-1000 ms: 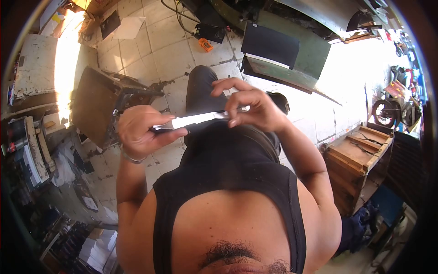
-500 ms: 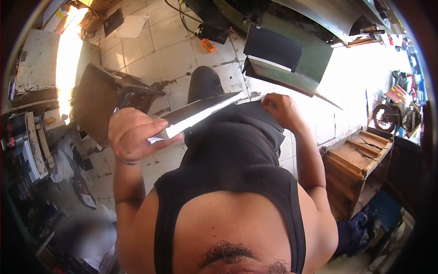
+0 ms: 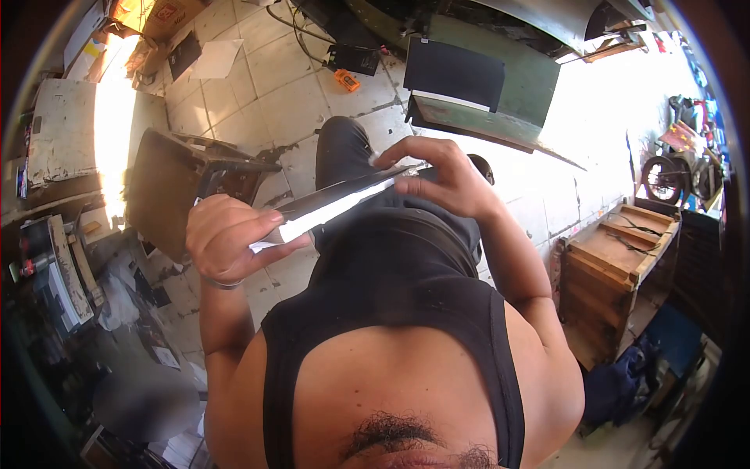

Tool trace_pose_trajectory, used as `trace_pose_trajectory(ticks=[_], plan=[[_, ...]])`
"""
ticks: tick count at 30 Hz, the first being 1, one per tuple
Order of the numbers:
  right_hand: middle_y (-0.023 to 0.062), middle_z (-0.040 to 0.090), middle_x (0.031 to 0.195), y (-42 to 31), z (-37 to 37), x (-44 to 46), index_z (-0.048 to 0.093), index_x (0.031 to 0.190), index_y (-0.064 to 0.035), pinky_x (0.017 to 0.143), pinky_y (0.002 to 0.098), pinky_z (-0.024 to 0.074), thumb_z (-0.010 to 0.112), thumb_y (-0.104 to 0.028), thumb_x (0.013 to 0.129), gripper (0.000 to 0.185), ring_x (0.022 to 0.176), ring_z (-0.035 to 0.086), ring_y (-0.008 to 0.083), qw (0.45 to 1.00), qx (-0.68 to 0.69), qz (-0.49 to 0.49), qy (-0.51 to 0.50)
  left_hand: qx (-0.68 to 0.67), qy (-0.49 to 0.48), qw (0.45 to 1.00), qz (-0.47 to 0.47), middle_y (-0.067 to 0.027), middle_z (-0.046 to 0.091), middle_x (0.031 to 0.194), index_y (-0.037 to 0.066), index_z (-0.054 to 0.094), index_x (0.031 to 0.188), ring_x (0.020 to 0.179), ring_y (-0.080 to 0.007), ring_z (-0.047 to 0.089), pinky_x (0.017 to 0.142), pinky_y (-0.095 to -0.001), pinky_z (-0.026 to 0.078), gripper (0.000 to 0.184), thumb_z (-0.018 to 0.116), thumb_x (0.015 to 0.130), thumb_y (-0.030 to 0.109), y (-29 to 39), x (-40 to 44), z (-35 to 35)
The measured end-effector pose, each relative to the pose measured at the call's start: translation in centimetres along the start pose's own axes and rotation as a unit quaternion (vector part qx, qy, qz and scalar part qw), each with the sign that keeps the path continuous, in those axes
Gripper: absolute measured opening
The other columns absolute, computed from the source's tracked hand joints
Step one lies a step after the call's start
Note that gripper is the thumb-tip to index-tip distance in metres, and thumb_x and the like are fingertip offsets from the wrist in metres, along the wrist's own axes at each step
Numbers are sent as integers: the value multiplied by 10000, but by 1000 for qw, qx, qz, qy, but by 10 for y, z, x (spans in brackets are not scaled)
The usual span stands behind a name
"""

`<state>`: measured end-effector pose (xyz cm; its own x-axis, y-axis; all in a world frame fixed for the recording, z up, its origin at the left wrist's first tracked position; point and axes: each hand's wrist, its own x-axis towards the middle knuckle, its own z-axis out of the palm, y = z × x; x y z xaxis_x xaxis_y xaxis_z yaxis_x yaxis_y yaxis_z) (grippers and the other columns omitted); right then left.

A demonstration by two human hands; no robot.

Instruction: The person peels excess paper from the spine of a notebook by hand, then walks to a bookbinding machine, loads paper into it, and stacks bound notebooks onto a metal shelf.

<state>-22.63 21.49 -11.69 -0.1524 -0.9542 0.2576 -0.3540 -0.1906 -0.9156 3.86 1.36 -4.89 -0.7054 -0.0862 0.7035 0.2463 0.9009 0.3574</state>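
My left hand grips the near end of a long, narrow black-and-white bundle, which looks like folded sheets or card. Its upper face is black, and a bright white edge faces my body. The thumb lies below and the fingers above it. My right hand is at the bundle's far end, with the fingers curled over the top and the thumb at the lower edge. That end is partly hidden by the hand. The bundle slants across above my lap, over my dark trousers.
A black sheet with a white edge lies on a green metal surface ahead. An orange object sits on the tiled floor. To the left is a brown stool-like piece; to the right, a wooden crate and a motorcycle.
My right hand has come in from beside the lap to the bundle's far end and taken hold there. The left hand keeps its grip, and the view has shifted slightly.
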Motion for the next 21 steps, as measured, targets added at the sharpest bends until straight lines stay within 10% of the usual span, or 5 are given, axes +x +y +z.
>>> trace_pose_trajectory(ticks=[6,21], plan=[[102,777,1048,-7,3,-11,764,1061,-34,870,384,596,870,-3,743,336,985,756,287,999,-23,40,29,-71,23,996,-43,-75,746,789,58,728,953,658,-209,715,597,-300,544,494,1031,617,255,-9,-15,-4],[108,760,983,-11,20,-8,755,1010,-15,797,359,596,804,1,792,224,899,749,266,998,26,7,57,-87,17,981,-174,-119,781,860,39,716,972,740,-233,745,659,-297,565,385,969,740,214,1,-17,18]])
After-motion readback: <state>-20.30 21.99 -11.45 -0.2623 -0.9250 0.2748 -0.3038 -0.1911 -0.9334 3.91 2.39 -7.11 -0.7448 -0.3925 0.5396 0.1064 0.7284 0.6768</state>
